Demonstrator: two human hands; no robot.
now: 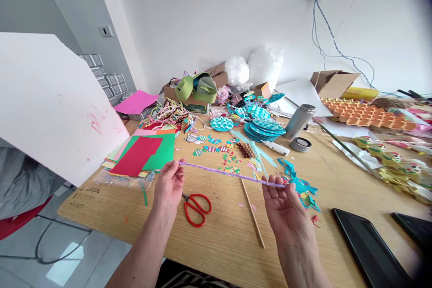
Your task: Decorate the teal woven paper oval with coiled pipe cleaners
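Note:
A long purple pipe cleaner [232, 174] is stretched level above the wooden table [222, 234]. My left hand [168, 183] pinches its left end and my right hand [281, 202] pinches its right end, palm turned up. Red-handled scissors [196, 207] lie on the table between my hands. A thin wooden stick [252, 212] lies beside them, running toward me. A teal paper cut-out [300, 185] sits just past my right hand.
Stacked coloured paper [145, 153] lies at left, under a large white sheet [47, 103]. Teal paper plates [265, 128], small paper fish, a metal flask [299, 120], a tape roll [300, 144], boxes and an orange tray [366, 114] fill the back. Dark tablets [369, 247] lie at the right front edge.

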